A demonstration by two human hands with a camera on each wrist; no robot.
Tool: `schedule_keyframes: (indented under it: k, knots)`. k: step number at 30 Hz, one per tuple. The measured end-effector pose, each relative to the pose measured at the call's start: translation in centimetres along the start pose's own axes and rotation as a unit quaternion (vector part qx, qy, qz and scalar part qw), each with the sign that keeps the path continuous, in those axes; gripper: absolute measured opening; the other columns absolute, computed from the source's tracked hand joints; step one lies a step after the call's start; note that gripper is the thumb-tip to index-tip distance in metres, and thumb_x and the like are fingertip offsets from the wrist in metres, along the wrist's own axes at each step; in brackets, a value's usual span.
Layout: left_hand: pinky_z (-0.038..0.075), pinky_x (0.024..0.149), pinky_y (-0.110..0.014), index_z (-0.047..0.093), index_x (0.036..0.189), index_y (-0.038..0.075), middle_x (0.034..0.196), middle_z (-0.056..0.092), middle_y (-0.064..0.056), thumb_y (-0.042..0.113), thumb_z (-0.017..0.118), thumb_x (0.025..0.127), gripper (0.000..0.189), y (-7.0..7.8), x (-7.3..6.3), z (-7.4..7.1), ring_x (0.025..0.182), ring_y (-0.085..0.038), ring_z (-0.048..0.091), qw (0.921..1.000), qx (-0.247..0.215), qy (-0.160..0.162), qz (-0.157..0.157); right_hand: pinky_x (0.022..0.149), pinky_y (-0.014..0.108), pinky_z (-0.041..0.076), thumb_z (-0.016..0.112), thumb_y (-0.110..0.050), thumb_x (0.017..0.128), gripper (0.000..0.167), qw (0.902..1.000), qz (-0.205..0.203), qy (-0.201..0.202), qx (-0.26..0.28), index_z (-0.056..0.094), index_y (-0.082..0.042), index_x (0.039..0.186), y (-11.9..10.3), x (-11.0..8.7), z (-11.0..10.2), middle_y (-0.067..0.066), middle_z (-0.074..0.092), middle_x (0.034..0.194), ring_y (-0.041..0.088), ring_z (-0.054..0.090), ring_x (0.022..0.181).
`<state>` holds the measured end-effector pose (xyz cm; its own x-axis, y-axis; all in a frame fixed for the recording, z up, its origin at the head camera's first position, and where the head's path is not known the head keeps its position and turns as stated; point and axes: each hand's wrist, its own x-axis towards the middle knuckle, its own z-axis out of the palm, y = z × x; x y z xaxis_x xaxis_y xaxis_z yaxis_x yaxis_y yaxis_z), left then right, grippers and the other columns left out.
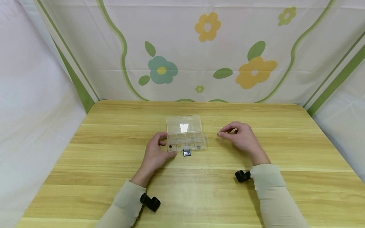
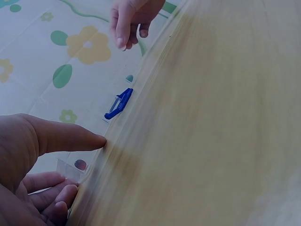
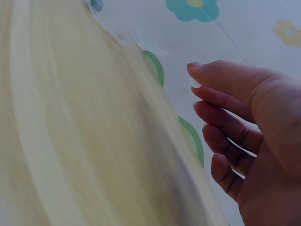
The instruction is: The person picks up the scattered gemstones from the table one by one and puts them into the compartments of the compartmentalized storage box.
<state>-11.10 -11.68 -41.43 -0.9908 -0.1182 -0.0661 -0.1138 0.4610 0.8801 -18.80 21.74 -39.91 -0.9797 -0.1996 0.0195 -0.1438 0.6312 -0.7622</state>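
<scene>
A clear plastic compartment box stands on the table with its lid raised at the back. My left hand grips its left end, thumb at the front edge and fingers around the side. In the box lie a dark brown round piece, a yellow piece and a teal piece. A blue clasp-like piece is at the front edge. To the right of the box, my right hand is raised, thumb and index finger pinching a tiny pale piece, its kind unclear.
The wooden table reaches back to a flower-printed cloth. More pale cloth hangs at both sides. A black wrist camera sits on the left sleeve and another black camera on the right.
</scene>
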Motion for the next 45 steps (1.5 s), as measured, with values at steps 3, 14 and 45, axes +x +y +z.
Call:
schedule_keyframes:
  k: [3,14,45]
  knots:
    - [0.049,0.097,-0.043,0.062,0.142,0.006,0.14,0.067,-0.013,0.005,0.094,0.076,0.074,0.0,0.0,0.0,0.119,-0.032,0.061,1.0,0.0,0.0,0.0,0.088,0.033,0.05,0.084,-0.041,0.095,0.022,1.0,-0.009,0.002,0.002,0.083,-0.021,0.103,-0.2,0.2,0.7,0.002,0.076,0.109,0.021,0.064,0.102]
    - [0.049,0.098,-0.044,0.061,0.143,0.007,0.141,0.067,-0.013,0.005,0.094,0.075,0.075,0.0,0.0,0.0,0.119,-0.032,0.061,1.0,0.0,-0.001,0.0,0.084,0.031,0.049,0.084,-0.035,0.095,0.014,0.9984,-0.03,0.04,0.024,0.084,-0.022,0.1,-1.6,0.4,2.7,0.0,0.075,0.107,0.019,0.062,0.1]
    - [0.049,0.097,-0.044,0.061,0.143,0.007,0.14,0.066,-0.014,0.006,0.094,0.076,0.075,-0.1,0.1,0.0,0.119,-0.032,0.061,1.0,-0.001,-0.001,0.002,0.081,0.032,0.05,0.087,-0.027,0.093,0.01,0.9955,-0.08,0.031,0.04,0.085,-0.021,0.099,-5.4,0.7,6.8,-0.002,0.075,0.104,0.019,0.061,0.1]
